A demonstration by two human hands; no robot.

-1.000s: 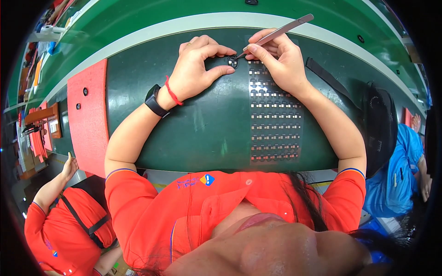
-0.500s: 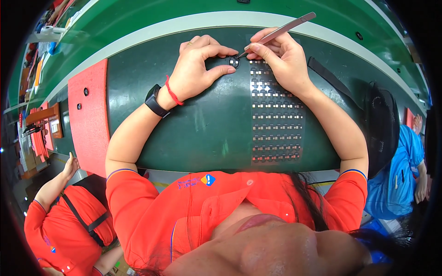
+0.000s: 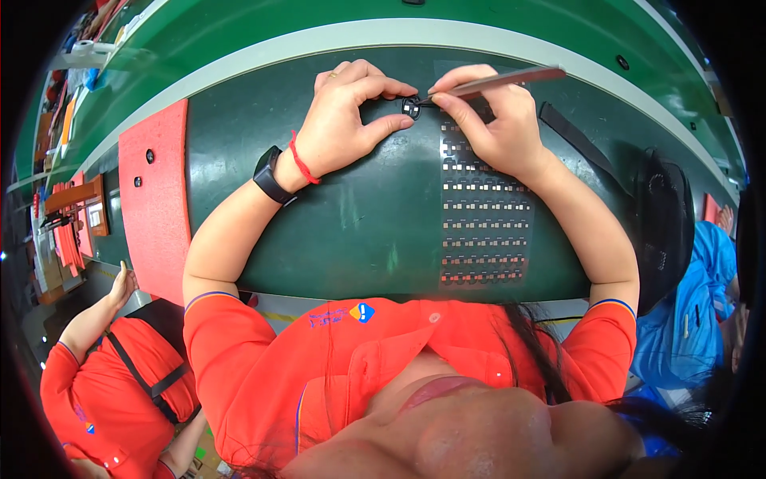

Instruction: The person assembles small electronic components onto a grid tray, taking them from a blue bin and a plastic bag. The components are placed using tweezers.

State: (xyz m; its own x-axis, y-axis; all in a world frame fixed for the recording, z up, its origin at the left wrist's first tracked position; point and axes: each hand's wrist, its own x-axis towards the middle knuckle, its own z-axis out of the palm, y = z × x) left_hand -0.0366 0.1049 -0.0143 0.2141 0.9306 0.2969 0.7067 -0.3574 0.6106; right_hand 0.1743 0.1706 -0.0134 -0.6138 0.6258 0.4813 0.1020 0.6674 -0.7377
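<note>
Between the thumb and index finger of my left hand [image 3: 351, 104] is a small round black part [image 3: 411, 108] with pale squares on its face. My right hand [image 3: 503, 120] grips a pair of metal tweezers [image 3: 515, 79], its thumb and fingers closed round them. The tweezers' tip points left and meets the right side of the black part. Under and below my right hand lies a clear sheet [image 3: 485, 206] carrying rows of small dark stickers with pale squares. My right hand hides the sheet's upper part.
A pink foam mat [image 3: 155, 215] with two small black parts lies left on the green table [image 3: 335, 231]. At right are a black strap [image 3: 578, 137] and a black bag [image 3: 664, 215]. A person in red [image 3: 120, 383] sits left, another in blue [image 3: 682, 311] right.
The tweezers have tilted flatter, their tip now against the black part. My right hand has shifted slightly right and down, and the sheet sits a little further right.
</note>
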